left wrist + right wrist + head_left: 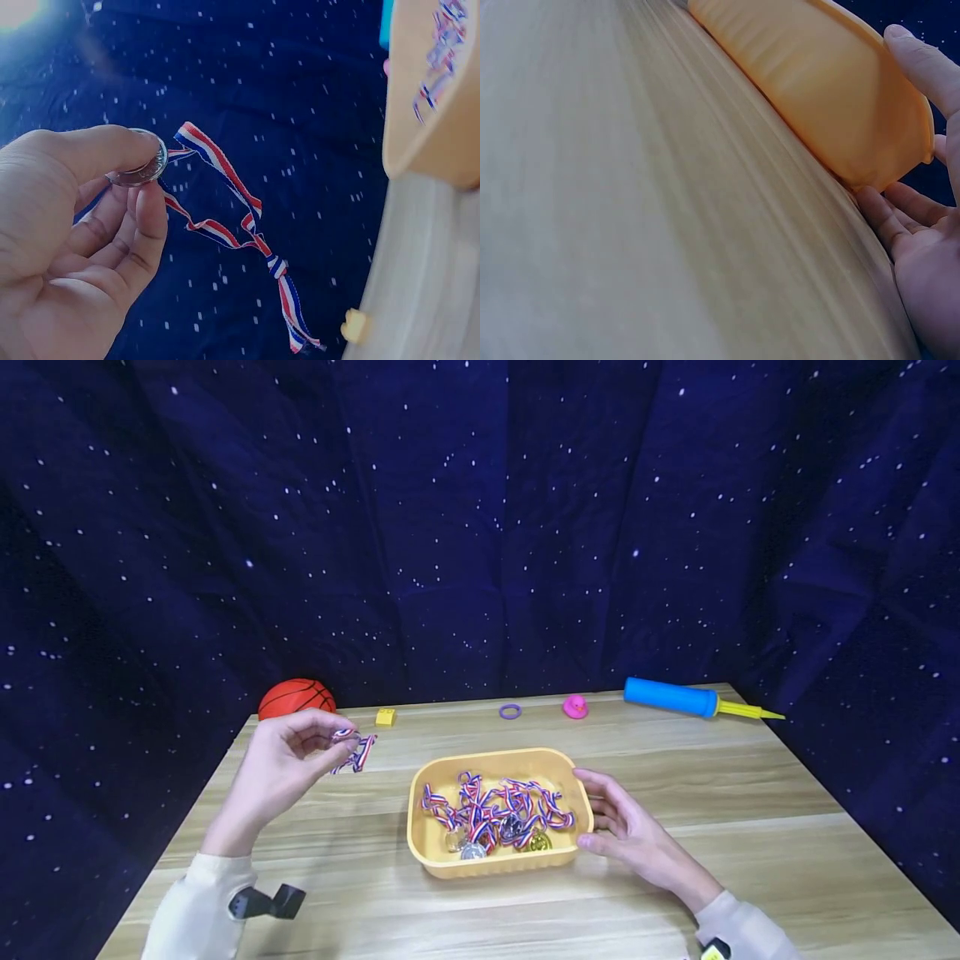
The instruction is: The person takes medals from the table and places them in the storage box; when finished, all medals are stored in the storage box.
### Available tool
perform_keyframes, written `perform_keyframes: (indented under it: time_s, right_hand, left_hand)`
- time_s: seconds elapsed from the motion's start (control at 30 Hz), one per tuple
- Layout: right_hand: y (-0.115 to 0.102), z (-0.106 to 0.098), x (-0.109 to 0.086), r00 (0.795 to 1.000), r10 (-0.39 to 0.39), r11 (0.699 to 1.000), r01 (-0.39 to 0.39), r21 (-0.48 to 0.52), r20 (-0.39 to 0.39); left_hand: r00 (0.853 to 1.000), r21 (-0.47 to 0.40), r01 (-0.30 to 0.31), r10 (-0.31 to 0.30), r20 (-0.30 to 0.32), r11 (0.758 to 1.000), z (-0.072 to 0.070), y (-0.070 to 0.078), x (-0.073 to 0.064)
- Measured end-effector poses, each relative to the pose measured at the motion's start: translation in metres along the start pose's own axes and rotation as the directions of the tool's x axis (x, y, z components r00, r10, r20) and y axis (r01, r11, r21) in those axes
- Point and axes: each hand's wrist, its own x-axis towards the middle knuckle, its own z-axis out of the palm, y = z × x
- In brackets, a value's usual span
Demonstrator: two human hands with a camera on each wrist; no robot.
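My left hand [288, 760] is raised over the left side of the table. Its thumb and fingers pinch a silver-coloured medal [142, 169] by its disc. From the medal hangs a knotted red, white and blue ribbon [225, 176]. A yellow-orange plastic bin [495, 864] stands on the table between the hands. Inside lie tangled striped ribbons [480, 810] with several medals, among them a silver one [473, 851] and a gold one [539, 842]. My right hand [630, 831] holds the bin's right end, thumb at the near corner and fingers along the side.
Along the table's far edge are a red basketball [296, 697], a yellow block [386, 717], a purple ring [510, 712], a pink rubber duck [576, 707] and a blue hand pump [671, 697] with a yellow nozzle. A dark starry curtain [495, 527] hangs behind the wooden table [720, 802].
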Motion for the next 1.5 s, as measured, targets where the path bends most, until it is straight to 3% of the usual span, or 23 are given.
perform_keyframes:
  time_s: [0.43,0.93,1.13,1.27,1.5]
  right_hand:
    - [-0.001,0.0,0.0,1.0,0.001,1.0,-0.001,-0.007,-0.002]
    - [0.002,-0.001,0.001,1.0,-0.019,1.0,0.019,0.004,0.003]
    - [0.002,-0.002,0.002,1.0,-0.021,1.0,0.021,0.001,0.008]
    - [0.001,-0.002,0.002,1.0,-0.014,1.0,0.014,0.004,0.011]
    - [0.0,-0.001,0.002,1.0,-0.006,1.0,0.006,0.003,0.01]
  left_hand:
    - [0.993,-0.131,-0.066,0.077,0.085,0.989,0.045,0.03,0.043]
    - [0.974,-0.169,-0.088,0.121,0.193,0.982,0.117,0.057,0.071]
    - [0.958,-0.193,-0.079,0.128,0.255,0.978,0.145,0.063,0.077]
    - [0.949,-0.213,-0.042,0.106,0.297,0.976,0.161,0.063,0.076]
    - [0.932,-0.12,0.01,0.034,0.361,0.993,0.185,0.051,0.063]
